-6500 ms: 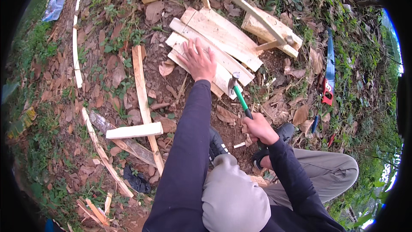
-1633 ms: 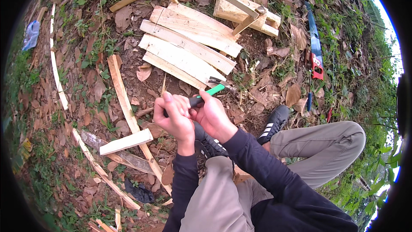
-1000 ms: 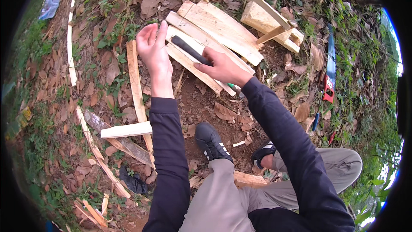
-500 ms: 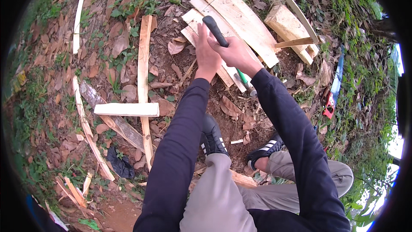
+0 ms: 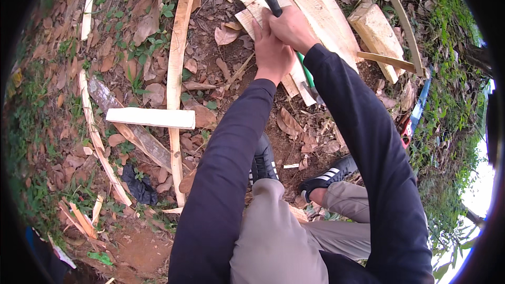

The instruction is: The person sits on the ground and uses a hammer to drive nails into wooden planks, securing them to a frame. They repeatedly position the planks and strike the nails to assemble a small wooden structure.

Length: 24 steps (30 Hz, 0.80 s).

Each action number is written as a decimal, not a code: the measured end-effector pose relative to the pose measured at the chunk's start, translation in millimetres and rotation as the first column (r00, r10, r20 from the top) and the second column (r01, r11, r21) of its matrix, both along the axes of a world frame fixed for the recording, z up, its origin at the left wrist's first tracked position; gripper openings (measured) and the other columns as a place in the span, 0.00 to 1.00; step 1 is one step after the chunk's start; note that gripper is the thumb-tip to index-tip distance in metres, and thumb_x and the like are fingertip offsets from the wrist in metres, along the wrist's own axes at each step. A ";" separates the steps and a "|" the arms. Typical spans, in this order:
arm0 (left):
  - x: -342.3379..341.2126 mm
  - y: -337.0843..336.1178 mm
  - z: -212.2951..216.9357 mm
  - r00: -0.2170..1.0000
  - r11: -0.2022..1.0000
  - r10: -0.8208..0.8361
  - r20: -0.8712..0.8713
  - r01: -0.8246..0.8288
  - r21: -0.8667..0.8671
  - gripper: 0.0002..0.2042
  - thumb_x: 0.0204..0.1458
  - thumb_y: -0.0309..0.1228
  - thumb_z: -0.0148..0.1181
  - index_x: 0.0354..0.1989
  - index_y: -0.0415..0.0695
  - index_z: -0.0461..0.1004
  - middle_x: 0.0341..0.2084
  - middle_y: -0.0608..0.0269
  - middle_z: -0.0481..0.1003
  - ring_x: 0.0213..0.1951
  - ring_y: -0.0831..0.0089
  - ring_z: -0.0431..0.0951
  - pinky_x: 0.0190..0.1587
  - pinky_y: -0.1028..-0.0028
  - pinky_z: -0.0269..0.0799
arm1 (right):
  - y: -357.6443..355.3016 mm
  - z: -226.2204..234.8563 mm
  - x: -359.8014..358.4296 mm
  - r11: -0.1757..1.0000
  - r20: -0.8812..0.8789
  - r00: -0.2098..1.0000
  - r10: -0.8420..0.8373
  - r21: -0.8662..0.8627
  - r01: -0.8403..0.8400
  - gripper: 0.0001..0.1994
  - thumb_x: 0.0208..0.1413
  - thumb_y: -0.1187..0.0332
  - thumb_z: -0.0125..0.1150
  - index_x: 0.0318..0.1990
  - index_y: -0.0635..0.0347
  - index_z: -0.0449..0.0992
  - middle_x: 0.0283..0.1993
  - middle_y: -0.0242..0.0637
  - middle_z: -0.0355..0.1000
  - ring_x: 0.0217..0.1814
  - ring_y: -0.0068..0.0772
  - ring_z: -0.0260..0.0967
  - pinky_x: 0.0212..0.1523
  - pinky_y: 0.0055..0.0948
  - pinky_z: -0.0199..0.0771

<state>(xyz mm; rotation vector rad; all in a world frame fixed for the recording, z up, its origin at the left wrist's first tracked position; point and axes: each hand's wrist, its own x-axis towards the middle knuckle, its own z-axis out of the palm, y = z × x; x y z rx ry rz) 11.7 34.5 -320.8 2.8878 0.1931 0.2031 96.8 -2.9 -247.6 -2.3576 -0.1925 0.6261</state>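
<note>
Hammer (image 5: 306,71) — within the right hand (image 5: 293,25)

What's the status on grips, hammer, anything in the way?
Right grip closed on hammer. Left grip overlapping right in view, hold unclear. Hammer over pale boards, contact unclear. Saw off right, apart from hammer.

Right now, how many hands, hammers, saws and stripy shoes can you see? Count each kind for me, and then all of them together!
Hands: 2 (left hand, right hand)
Hammer: 1
Saw: 1, partly hidden by a sleeve
Stripy shoes: 2 (left shoe, right shoe)
Total: 6
</note>
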 end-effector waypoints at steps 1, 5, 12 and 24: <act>-0.3 1.2 -0.6 0.998 1.000 0.020 0.053 -0.020 0.006 0.31 0.58 0.39 0.53 0.69 0.39 0.60 0.65 0.43 0.63 0.74 0.47 0.45 0.74 0.45 0.34 | 2.9 -6.4 2.1 0.999 0.008 1.000 0.019 -0.046 -0.019 0.28 0.59 0.52 0.60 0.33 0.79 0.79 0.29 0.64 0.77 0.35 0.58 0.80 0.38 0.46 0.78; -0.3 0.6 9.2 0.997 0.995 -0.040 -0.071 0.033 -0.090 0.32 0.59 0.37 0.49 0.70 0.35 0.55 0.71 0.42 0.54 0.75 0.47 0.43 0.75 0.45 0.34 | -4.4 -6.9 6.7 0.998 -0.039 0.999 -0.008 -0.067 0.006 0.29 0.59 0.49 0.60 0.31 0.78 0.79 0.27 0.60 0.76 0.31 0.52 0.79 0.35 0.44 0.77; 0.3 4.1 2.4 0.988 0.984 0.043 0.147 -0.016 -0.179 0.30 0.62 0.42 0.46 0.73 0.50 0.55 0.72 0.44 0.51 0.74 0.46 0.46 0.73 0.43 0.38 | -48.9 40.0 8.4 0.945 -0.046 0.954 -0.295 0.132 0.299 0.29 0.62 0.50 0.60 0.18 0.69 0.76 0.13 0.39 0.70 0.13 0.28 0.70 0.17 0.32 0.69; -0.2 1.5 0.5 0.994 0.985 0.028 0.106 -0.009 -0.172 0.32 0.62 0.40 0.47 0.72 0.39 0.51 0.73 0.44 0.48 0.74 0.46 0.46 0.72 0.43 0.41 | -7.9 -17.4 24.3 0.972 0.210 0.976 0.050 -0.237 0.001 0.31 0.59 0.44 0.57 0.28 0.74 0.81 0.25 0.60 0.76 0.28 0.58 0.78 0.32 0.47 0.78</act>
